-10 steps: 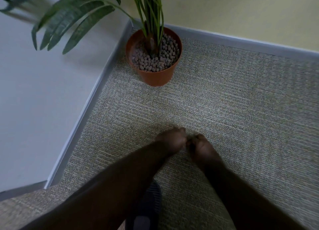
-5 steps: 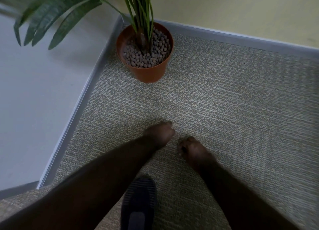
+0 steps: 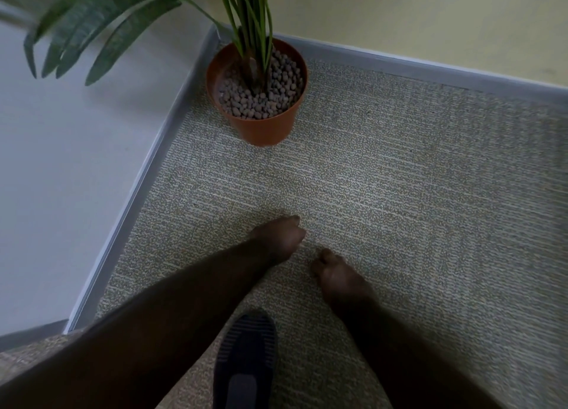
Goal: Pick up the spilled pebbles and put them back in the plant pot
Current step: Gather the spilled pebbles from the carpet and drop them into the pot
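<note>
While both hands hover, plant pot (image 3: 261,129) bears no writing.

Dim, soft light; carpet (image 3: 384,193) brightest mid-scene, darkening toward the edges; near arms almost black and blurred; far-left leaves (image 3: 92,36) smeared; baseboard (image 3: 430,67) lines bowed.

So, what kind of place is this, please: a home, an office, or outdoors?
Indoors, probably an office or similar room, in a corner. The floor is low-pile carpet edged by a grey baseboard under plain painted walls, and a potted plant stands in the corner.
</note>
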`<state>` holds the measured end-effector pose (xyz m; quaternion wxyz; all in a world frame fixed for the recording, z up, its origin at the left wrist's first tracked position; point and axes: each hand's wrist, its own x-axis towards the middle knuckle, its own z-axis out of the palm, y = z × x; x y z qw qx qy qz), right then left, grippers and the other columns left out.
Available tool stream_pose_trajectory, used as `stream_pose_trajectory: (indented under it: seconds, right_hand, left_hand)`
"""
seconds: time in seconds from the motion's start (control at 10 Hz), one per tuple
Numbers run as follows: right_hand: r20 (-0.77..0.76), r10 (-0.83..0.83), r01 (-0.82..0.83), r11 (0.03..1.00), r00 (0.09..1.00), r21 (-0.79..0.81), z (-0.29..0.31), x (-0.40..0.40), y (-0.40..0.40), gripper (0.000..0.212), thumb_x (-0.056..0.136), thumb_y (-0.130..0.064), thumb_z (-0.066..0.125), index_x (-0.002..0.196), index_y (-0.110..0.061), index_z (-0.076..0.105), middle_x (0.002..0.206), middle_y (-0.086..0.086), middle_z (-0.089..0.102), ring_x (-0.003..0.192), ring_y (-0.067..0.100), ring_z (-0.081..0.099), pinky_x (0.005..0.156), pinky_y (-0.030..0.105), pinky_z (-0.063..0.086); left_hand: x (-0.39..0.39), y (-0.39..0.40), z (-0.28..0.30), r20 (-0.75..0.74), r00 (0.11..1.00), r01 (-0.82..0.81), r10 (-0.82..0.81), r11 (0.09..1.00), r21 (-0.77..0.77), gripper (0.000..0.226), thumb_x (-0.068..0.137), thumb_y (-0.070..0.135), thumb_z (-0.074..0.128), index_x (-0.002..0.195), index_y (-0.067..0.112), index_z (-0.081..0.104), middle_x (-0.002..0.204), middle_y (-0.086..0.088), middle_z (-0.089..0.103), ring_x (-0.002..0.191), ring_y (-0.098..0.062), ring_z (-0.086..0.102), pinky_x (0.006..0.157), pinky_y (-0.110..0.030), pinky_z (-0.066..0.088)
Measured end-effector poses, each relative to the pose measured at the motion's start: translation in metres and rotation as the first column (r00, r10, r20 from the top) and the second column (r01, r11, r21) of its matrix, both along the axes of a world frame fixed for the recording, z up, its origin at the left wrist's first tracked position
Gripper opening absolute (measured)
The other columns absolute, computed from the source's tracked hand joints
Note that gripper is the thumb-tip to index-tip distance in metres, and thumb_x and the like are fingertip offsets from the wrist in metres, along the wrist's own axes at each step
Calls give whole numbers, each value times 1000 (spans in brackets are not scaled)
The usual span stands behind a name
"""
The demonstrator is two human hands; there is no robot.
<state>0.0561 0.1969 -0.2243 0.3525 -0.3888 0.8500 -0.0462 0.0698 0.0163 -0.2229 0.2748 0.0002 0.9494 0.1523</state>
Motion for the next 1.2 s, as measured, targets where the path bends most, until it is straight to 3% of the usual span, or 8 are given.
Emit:
stream_pose_trajectory:
  seconds: [0.2,0.4,0.5,0.7,0.8,1.0,1.1,1.2]
  right_hand:
    - [-94,51,-57,997,994,-57,-7,-13,-5,29,97,-37,35,105,-19,57,117,11,59,108,32,59,91,36,45]
    - [184,-355,395,873,917,-286,6,-33,2,15,77,3,63,65,-4,67,65,2,64,61,8,57,63,20,42]
    - [216,-541,583,751,813,-311,18,-58,7,17,76,6,64,62,-3,67,63,6,69,57,3,60,57,9,42]
    - [134,-578,581,722,805,-376,68,-118,-51,26,86,-12,65,60,-14,65,52,-13,60,44,-14,53,49,-3,38]
    - [83,-541,515,727,837,-455,93,-140,-87,23,88,-16,63,67,-10,69,63,-1,70,54,-2,62,58,13,53]
    - [-11,-491,404,728,871,-555,149,-175,-170,13,90,-17,61,85,-16,74,79,-3,63,66,8,57,57,0,42]
    - [65,-469,439,758,881,-482,156,-184,-200,24,95,-15,54,109,-5,70,107,9,70,100,22,65,87,23,52]
    - [0,-442,396,804,897,-442,159,-183,-214,29,97,-19,53,115,-4,69,118,15,69,113,28,63,99,31,50]
  left_hand:
    - [3,-11,8,6,1000,-17,17,1000,7,23,93,32,48,97,12,60,117,-12,51,108,-31,53,88,-41,48]
    - [-2,-66,37,-189,954,-215,231,971,101,18,89,27,58,92,13,68,101,-11,58,95,-27,58,84,-35,47]
    - [-4,-110,56,-392,813,-394,431,902,174,14,86,24,65,92,13,72,94,-10,63,85,-23,60,80,-32,49]
    - [-29,-156,92,-612,565,-526,554,813,251,12,82,29,66,88,21,74,90,-2,70,74,-8,59,72,-12,43]
    - [-47,-166,103,-667,476,-537,572,791,295,17,79,33,66,88,21,74,87,1,72,71,-2,56,69,-3,36]
    - [-93,-177,115,-752,416,-500,511,819,281,19,77,30,63,93,21,69,84,0,70,77,-2,59,65,-1,34]
    - [-111,-185,109,-579,508,-630,638,733,255,23,77,36,54,90,24,69,84,1,72,79,-14,68,67,-21,49]
    - [-114,-188,104,-529,532,-703,661,693,158,23,79,36,55,92,23,69,88,-2,73,84,-25,69,71,-32,53]
